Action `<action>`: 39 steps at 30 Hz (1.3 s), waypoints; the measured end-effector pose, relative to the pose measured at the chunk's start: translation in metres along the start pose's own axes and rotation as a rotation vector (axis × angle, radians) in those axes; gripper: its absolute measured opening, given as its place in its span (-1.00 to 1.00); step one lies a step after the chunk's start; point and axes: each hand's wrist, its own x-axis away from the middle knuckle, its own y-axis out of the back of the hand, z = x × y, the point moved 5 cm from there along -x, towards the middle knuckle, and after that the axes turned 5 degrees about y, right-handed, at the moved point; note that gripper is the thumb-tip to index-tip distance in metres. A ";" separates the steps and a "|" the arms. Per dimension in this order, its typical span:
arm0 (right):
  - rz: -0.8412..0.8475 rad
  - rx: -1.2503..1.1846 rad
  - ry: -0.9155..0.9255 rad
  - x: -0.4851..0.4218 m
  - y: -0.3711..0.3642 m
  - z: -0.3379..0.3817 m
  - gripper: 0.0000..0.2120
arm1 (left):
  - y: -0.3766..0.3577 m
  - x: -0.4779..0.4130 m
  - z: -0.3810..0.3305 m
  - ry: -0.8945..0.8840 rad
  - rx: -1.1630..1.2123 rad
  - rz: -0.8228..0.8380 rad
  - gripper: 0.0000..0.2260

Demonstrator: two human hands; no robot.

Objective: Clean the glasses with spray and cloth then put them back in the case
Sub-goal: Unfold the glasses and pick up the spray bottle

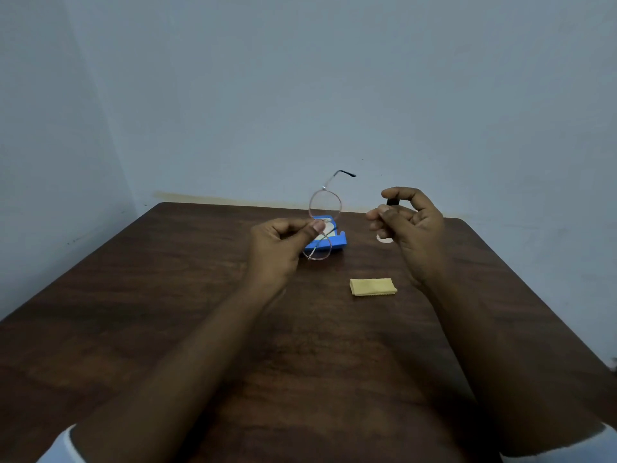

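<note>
My left hand (282,243) pinches the bridge of thin pink-rimmed glasses (325,208), held upright above the table, one temple arm sticking up and right. Behind them lies the open blue case (335,240). My right hand (409,223) is closed around a small spray bottle (390,202), of which only a black top under my forefinger shows, pointed left toward the glasses. A small white round thing (383,238), perhaps a cap, lies on the table under that hand. A folded yellow cloth (373,287) rests on the table in front of the case.
The dark wooden table (167,312) stands against a pale blue wall (300,95), in a corner. White sleeves show at the bottom edges of the view.
</note>
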 end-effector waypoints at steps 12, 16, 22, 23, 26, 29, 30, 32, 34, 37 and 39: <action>0.115 0.734 -0.143 -0.010 0.037 -0.068 -0.88 | 0.010 -0.013 0.029 0.521 0.410 0.078 -0.88; 0.096 0.825 -0.208 -0.007 0.048 -0.082 -0.86 | 0.009 -0.013 0.034 0.578 0.425 0.103 -0.77; 0.006 0.829 -0.183 -0.014 0.058 -0.091 -0.83 | 0.011 -0.014 0.042 0.627 0.461 0.110 -0.81; -0.029 0.788 -0.173 -0.017 0.059 -0.092 -0.88 | 0.011 -0.014 0.042 0.631 0.471 0.112 -0.81; -0.170 0.631 -0.134 -0.033 0.065 -0.100 -0.87 | 0.009 -0.013 0.040 0.634 0.484 0.127 -0.80; -0.229 0.578 -0.122 -0.052 0.067 -0.109 -0.72 | 0.004 -0.011 0.038 0.618 0.483 0.147 -0.76; -0.218 0.569 -0.115 -0.059 0.064 -0.113 -0.66 | 0.003 -0.010 0.037 0.615 0.487 0.149 -0.77; -0.204 0.550 -0.128 -0.071 0.060 -0.121 -0.55 | 0.002 -0.011 0.038 0.612 0.492 0.155 -0.77; -0.202 0.512 -0.146 -0.080 0.054 -0.127 -0.46 | 0.002 -0.012 0.039 0.610 0.487 0.160 -0.76; -0.195 0.481 -0.163 -0.090 0.047 -0.132 -0.37 | 0.004 -0.014 0.040 0.607 0.482 0.153 -0.76; -0.195 0.444 -0.174 -0.091 0.044 -0.136 -0.35 | 0.005 -0.016 0.040 0.608 0.480 0.147 -0.75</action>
